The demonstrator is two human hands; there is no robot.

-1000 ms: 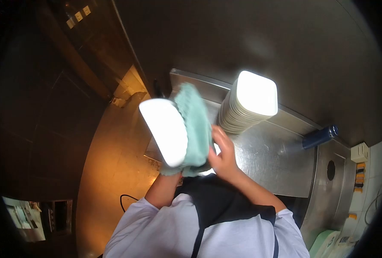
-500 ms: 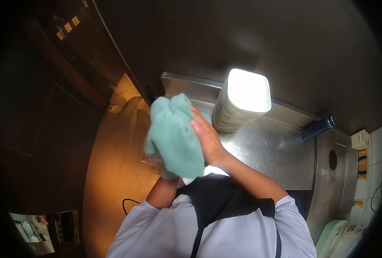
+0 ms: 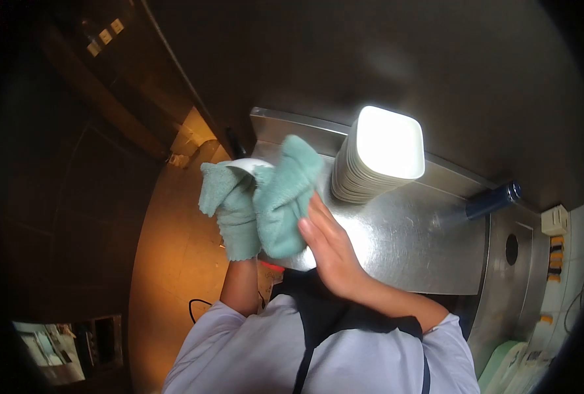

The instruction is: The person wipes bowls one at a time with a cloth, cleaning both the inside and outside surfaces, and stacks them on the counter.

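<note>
A teal towel [image 3: 282, 197] is bunched in front of my chest. Between its folds shows the rim of a white dish [image 3: 252, 164]. My right hand [image 3: 331, 246] presses the towel from the right, its thumb and fingers against the fabric and partly hidden by it. On the left, my forearm [image 3: 240, 285] rises into the towel, which drapes over my left hand and hides its fingers; the hand supports the wrapped dish from that side. Just right of the towel stands a tall stack of white square dishes [image 3: 390, 144].
The stack stands on a stainless steel counter [image 3: 410, 236] with a raised back edge. A dark blue bottle [image 3: 492, 200] lies toward the right. Beyond it are a round hole [image 3: 512, 249] in the metal and a white box [image 3: 554, 220] by the tiles. Brown floor [image 3: 167, 282] shows at left.
The towel has opened into two folds, exposing the white dish's rim between them. My right hand has moved slightly down and to the right with its part of the towel.
</note>
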